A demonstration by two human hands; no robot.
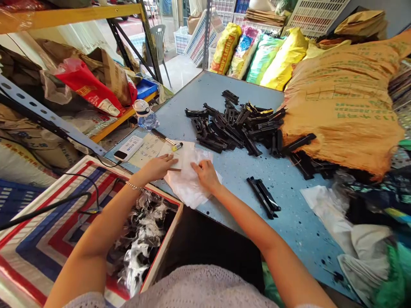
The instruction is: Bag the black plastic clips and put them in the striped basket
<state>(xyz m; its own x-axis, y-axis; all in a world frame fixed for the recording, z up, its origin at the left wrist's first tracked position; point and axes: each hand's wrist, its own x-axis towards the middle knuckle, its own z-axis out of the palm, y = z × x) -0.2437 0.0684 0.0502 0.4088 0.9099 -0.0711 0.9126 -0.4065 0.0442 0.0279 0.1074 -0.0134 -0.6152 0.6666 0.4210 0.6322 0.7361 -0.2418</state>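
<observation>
From the head view, I see thin plastic sheeting [185,187] at the tabletop's [229,192] near edge. The left hand [160,166] and right hand [207,174] bend over it; whether their fingers clamp, I can't tell. Uneven tugging might crumple it.

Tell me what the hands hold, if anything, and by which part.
The right hand touches the thin plastic on its right side; the left hand is at its left edge. Whether either grips cannot be told.
</observation>
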